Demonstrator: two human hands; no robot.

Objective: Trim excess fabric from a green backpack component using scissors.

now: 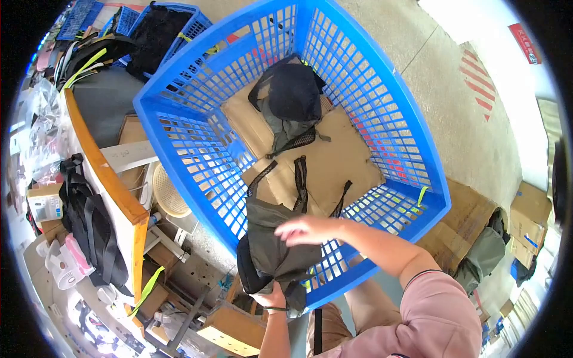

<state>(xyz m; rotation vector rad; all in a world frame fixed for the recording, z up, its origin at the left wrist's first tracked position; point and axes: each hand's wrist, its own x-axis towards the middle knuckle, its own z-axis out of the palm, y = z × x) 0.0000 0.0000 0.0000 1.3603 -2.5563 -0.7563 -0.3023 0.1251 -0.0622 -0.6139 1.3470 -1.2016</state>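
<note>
In the blue basket (382, 113) lies a dark bag (289, 95); left fingers (276, 298) grip a grey bag (271, 238), right fingers (298, 230) spread.

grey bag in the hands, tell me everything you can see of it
The grey bag is soft, olive-grey fabric, crumpled and limp, with black mesh straps trailing up over the cardboard lining. It drapes over the near rim of the blue basket, partly inside, partly hanging outside. The left hand grips it from below; the right hand rests on its top.
</note>
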